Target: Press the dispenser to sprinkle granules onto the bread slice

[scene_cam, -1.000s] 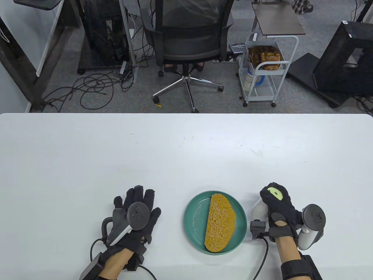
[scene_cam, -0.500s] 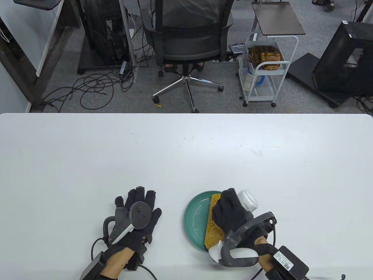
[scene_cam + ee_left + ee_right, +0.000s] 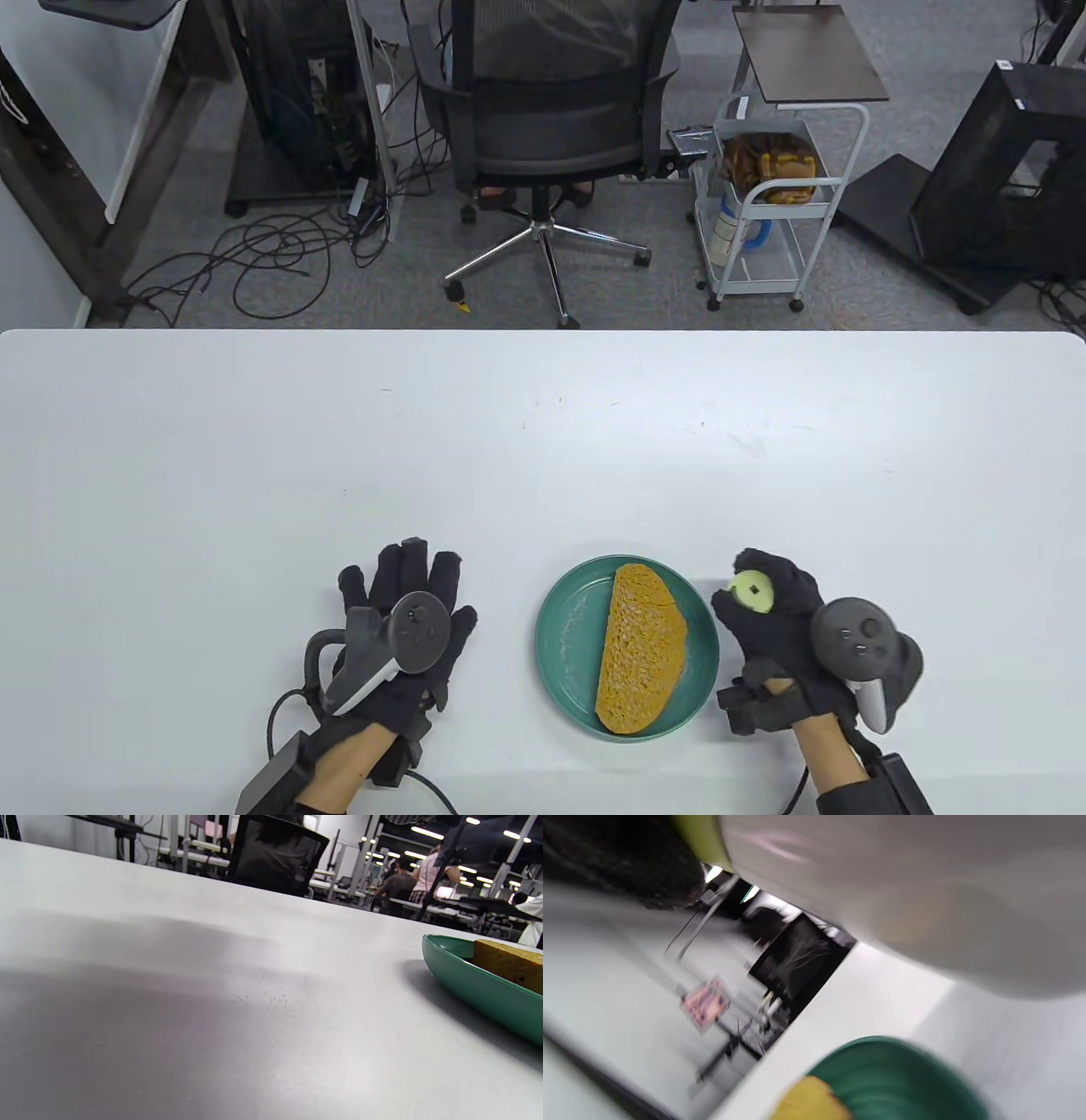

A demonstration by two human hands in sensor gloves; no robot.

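A wide white bench (image 3: 543, 441) fills the foreground; behind it stand a black mesh office chair (image 3: 551, 110), a white wheeled wire trolley (image 3: 768, 212), and tangled black cables (image 3: 263, 255) on grey carpet.

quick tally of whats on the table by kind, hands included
gloved hands: 2, the left hand and the right hand
plates: 1, the green plate
bread slices: 1, the bread slice on the plate
dispensers: 1, the white dispenser gripped by the right hand beside the plate
total: 5
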